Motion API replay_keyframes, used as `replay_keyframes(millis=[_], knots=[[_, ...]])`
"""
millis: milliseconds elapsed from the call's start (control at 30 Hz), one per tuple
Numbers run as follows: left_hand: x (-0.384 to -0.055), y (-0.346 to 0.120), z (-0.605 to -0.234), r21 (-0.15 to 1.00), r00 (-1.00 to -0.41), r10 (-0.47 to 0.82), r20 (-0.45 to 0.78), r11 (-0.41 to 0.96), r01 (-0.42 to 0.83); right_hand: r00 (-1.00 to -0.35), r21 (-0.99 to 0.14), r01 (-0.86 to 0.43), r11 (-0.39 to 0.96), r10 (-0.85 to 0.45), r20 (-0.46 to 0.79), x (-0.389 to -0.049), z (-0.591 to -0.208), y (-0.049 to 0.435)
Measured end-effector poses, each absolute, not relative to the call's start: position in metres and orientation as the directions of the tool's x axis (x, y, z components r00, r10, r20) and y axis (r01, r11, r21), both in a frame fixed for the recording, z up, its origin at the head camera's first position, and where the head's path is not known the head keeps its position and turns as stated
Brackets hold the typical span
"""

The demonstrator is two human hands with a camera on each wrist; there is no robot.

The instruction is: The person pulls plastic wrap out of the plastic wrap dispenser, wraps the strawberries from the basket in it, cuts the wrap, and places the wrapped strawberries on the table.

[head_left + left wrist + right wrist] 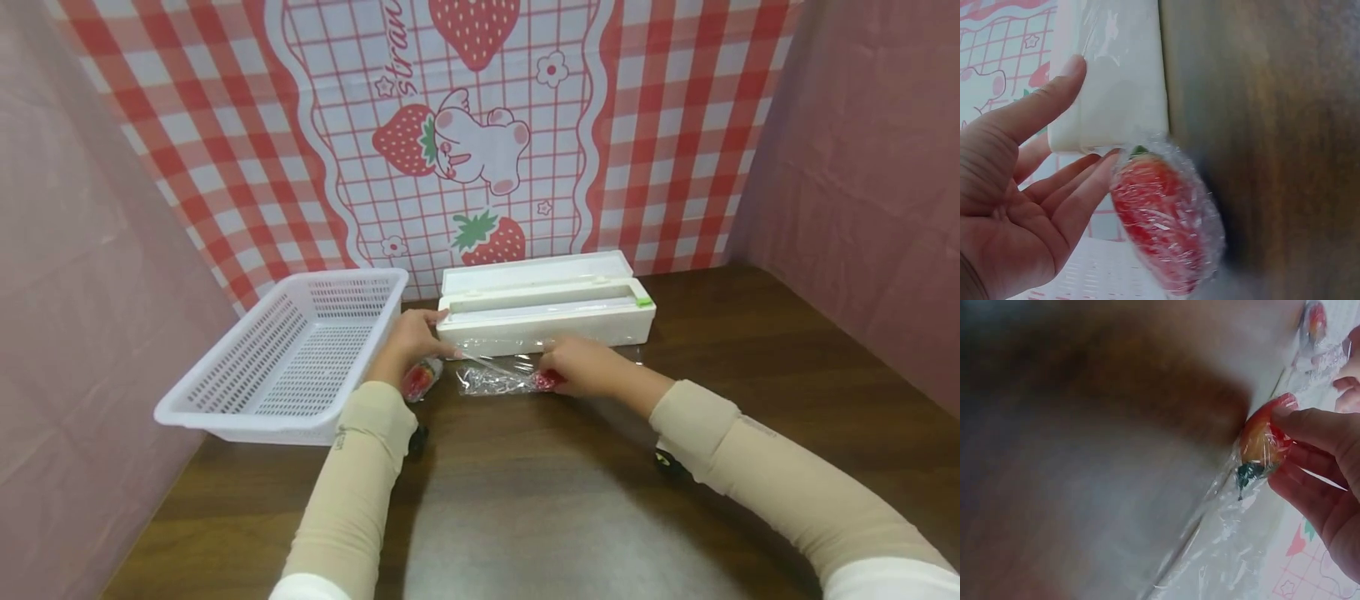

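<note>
My right hand (581, 365) pinches a strawberry (1266, 437) between thumb and fingers, its green leafy end away from the thumb. Clear plastic film (495, 375) lies about that strawberry and along the front of a long white box (547, 325). At the box's left end is my left hand (412, 340), its thumb and fingers spread and fairly straight, near the box edge and film. Beside it on the table rests another strawberry (1163, 225), wrapped in crinkled film. The box lid (536, 271) stands raised behind.
A white perforated basket (281, 425) stands at the left, close to my left forearm. Brown wooden table (540, 508) stretches in front and to the right. A strawberry-print checked cloth (667, 125) hangs behind the box; pink cloth (862, 167) hangs at both sides.
</note>
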State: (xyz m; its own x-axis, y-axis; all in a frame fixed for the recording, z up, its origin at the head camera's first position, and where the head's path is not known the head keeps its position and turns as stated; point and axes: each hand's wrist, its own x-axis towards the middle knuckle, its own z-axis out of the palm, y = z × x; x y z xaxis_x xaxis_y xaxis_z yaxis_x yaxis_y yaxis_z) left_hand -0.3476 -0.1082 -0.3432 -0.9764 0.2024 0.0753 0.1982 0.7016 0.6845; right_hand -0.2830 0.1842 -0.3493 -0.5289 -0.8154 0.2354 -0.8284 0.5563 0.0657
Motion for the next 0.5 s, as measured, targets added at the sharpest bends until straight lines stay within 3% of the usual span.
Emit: replay_keyframes(millis=[200,333,433,500], knots=[[-0.348,-0.105,-0.336,0.528,-0.967,0.227,0.118,0.81,0.255,-0.491,0.077,-0.852,0.518,-0.842,0.225,-0.273,-0.349,0.188],[-0.334,-0.09,-0.326,0.397,-0.957,0.2,0.21,0.877,0.271,-0.473,0.075,-0.863,0.5,-0.851,0.227,-0.269,-0.351,0.189],[-0.318,-0.071,-0.316,0.32,-0.917,0.242,0.318,0.883,0.344,-0.491,0.078,-0.852,0.518,-0.841,0.225,-0.265,-0.351,0.191],[-0.306,-0.055,-0.311,0.273,-0.869,0.338,0.362,0.853,0.446,-0.516,0.073,-0.836,0.544,-0.824,0.235,-0.263,-0.347,0.195]])
